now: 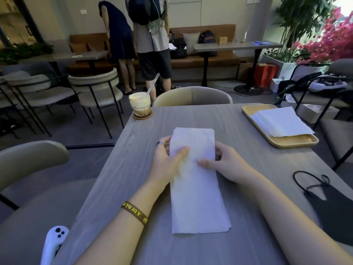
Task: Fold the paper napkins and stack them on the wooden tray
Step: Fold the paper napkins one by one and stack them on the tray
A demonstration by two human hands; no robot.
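Now your left hand (168,159) and right hand (223,163) pinch napkin (196,180) mid-strip, thumbs on top, likely for cross-fold; tray (294,142) waits right.

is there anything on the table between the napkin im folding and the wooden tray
No. In the head view, only bare grey table separates the napkin from the wooden tray.

White napkin (196,180), grey wood-grain table (238,119), light wooden tray (294,143), black mask (332,205)

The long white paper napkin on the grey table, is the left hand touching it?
Touching. The head view shows the left hand with its thumb pressed on top of the long white paper napkin.
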